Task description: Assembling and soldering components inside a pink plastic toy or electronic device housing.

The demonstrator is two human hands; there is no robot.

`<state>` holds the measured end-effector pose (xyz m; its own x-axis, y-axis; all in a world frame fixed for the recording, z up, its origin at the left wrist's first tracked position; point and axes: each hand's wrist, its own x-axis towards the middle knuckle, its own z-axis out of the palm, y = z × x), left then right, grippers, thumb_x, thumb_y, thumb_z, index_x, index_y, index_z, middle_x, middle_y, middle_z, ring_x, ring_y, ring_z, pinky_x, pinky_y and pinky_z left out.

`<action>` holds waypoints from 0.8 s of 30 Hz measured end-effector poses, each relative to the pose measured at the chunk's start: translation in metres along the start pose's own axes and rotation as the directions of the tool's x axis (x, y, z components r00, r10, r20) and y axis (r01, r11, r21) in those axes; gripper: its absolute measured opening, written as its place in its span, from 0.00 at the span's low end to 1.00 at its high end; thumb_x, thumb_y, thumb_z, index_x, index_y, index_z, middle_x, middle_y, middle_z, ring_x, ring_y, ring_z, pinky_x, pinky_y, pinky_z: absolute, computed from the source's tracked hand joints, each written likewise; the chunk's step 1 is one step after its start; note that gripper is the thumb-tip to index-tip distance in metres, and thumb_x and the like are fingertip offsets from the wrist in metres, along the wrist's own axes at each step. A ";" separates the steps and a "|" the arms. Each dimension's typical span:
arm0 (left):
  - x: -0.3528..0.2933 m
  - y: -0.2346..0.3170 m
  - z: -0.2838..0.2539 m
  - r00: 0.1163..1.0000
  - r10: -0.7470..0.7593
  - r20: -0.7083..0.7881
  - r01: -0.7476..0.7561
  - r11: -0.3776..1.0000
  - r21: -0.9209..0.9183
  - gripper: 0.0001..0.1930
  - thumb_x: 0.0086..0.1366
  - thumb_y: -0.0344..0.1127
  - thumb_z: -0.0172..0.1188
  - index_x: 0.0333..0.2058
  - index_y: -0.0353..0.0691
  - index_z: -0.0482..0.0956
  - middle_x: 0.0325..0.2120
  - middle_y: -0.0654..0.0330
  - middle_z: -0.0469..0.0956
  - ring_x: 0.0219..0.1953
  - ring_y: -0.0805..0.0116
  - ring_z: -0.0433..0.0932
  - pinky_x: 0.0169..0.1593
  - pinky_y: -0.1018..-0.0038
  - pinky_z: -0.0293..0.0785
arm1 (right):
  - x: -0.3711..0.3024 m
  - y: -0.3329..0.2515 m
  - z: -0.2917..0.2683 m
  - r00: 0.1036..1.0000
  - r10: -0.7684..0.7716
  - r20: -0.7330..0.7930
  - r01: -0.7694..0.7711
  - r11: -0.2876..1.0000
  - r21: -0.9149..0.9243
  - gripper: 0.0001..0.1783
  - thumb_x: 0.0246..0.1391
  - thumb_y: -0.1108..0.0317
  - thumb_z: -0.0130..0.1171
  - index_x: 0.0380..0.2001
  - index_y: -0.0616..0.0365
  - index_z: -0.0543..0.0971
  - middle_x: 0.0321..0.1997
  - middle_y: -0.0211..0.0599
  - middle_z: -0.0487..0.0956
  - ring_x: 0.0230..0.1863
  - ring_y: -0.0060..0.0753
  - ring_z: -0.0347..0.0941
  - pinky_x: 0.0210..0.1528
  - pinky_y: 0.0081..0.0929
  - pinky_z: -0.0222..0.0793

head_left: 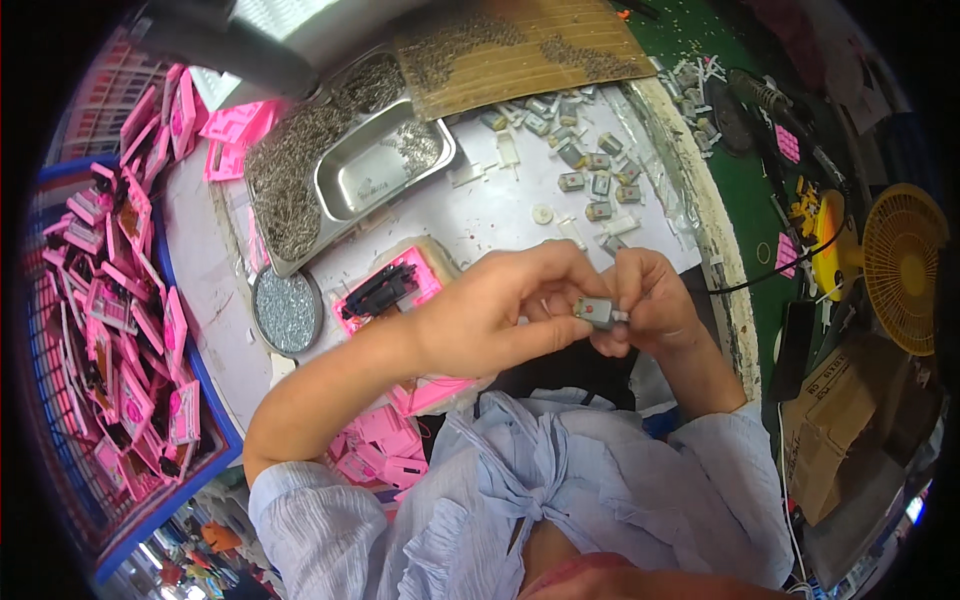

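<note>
Both my hands meet over the table's near edge and pinch a small grey motor (pixel 598 313) with a red dot on its end. My left hand (pixel 500 310) grips it with thumb and forefinger from the left. My right hand (pixel 650 305) holds its right end, where a short white shaft sticks out. A pink plastic housing (pixel 388 291) with a black part inside lies on the white table (pixel 490 215) just left of my left hand.
Several more grey motors (pixel 590 165) lie scattered at the back. Metal trays (pixel 375 170) hold heaps of small pins, and a round tin (pixel 286 311) holds more. A blue crate (pixel 110 310) of pink housings stands at left. At right are a yellow fan (pixel 905 265) and cardboard boxes (pixel 835 420).
</note>
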<state>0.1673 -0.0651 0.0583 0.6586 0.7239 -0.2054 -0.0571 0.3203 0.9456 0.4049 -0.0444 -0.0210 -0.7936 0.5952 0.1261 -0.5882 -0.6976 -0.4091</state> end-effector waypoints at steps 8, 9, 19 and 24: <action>0.123 0.018 -0.164 0.742 0.522 -0.420 0.373 0.199 0.906 0.09 0.67 0.36 0.62 0.40 0.38 0.85 0.32 0.59 0.85 0.32 0.66 0.82 0.38 0.70 0.77 | 0.004 -0.007 0.009 0.997 -0.048 -0.056 0.049 0.998 0.028 0.26 0.52 0.76 0.73 0.49 0.58 0.68 0.36 0.43 0.80 0.29 0.32 0.77 0.31 0.29 0.73; 0.134 0.013 -0.172 0.729 0.590 -0.347 0.346 0.119 0.931 0.09 0.66 0.36 0.61 0.40 0.39 0.86 0.31 0.56 0.85 0.34 0.57 0.83 0.41 0.65 0.78 | 0.004 -0.006 0.007 0.997 -0.045 -0.055 0.045 0.999 0.001 0.26 0.52 0.76 0.73 0.49 0.59 0.68 0.35 0.43 0.79 0.29 0.32 0.77 0.31 0.29 0.73; 0.187 0.026 -0.203 0.922 0.387 -0.015 0.150 -0.322 0.935 0.09 0.59 0.39 0.60 0.35 0.50 0.88 0.37 0.56 0.78 0.48 0.57 0.78 0.49 0.59 0.72 | -0.009 -0.010 0.002 0.989 -0.056 -0.138 0.052 0.998 -0.032 0.25 0.51 0.78 0.73 0.48 0.59 0.69 0.36 0.42 0.80 0.31 0.31 0.78 0.31 0.25 0.74; 0.200 0.033 -0.212 0.966 0.255 0.043 0.077 -0.445 0.892 0.08 0.59 0.37 0.58 0.32 0.46 0.86 0.36 0.58 0.80 0.45 0.57 0.80 0.48 0.58 0.73 | -0.012 -0.012 0.002 0.988 -0.058 -0.145 0.053 0.998 -0.038 0.25 0.51 0.78 0.73 0.47 0.59 0.69 0.36 0.42 0.80 0.32 0.31 0.79 0.32 0.24 0.75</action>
<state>0.1376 0.2201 -0.0051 0.6542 0.7544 0.0533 0.7457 -0.6317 -0.2120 0.4212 -0.0439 -0.0157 -0.7273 0.6861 0.0176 -0.6232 -0.6494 -0.4358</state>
